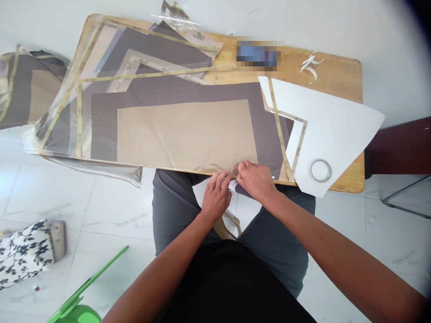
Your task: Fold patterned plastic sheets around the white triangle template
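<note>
A folded grey and tan cloth in a clear plastic bag (188, 130) lies across a wooden table (336, 72). My left hand (216, 195) and my right hand (256, 180) meet at the bag's near edge, above my lap. Both hands pinch the bag's edge there, fingers curled tight. A narrow tan strip (232, 226) hangs down between my knees below the hands. Whether it is tape peeled from the bag I cannot tell.
A white card (323, 121) with a roll of clear tape (321, 170) on it lies at the table's right end. More bagged cloths (134, 54) are stacked at the back left, and another (20, 89) is off to the left. A green object (81, 300) and flowered fabric (20, 255) are on the floor.
</note>
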`<state>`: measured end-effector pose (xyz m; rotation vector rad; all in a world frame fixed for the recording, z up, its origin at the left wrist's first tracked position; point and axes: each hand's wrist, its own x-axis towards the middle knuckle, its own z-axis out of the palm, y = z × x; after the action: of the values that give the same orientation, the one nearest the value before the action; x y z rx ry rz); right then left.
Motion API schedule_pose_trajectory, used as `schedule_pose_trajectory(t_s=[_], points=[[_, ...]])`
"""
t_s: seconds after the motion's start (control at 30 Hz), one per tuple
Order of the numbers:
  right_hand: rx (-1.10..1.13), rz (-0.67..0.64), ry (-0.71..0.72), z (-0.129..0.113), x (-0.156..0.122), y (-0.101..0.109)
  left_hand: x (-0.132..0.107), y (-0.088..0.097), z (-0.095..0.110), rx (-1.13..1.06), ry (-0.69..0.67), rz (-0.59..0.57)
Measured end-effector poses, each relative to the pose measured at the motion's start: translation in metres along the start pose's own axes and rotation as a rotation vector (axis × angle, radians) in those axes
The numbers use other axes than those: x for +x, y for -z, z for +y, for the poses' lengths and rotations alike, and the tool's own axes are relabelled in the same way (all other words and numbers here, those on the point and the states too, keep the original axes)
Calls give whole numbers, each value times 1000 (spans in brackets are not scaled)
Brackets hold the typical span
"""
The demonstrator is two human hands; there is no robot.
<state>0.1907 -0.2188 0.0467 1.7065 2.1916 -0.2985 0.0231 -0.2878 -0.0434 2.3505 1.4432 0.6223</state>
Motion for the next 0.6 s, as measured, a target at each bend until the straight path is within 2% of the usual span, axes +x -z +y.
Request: schedule_pose_trajectory(t_s=[0.33,0.6], points=[[127,187,-71,8,-5,-31,0,0,1,-4,1,1],[304,293,-162,17,-12,-45,0,-1,0,-4,3,-11]])
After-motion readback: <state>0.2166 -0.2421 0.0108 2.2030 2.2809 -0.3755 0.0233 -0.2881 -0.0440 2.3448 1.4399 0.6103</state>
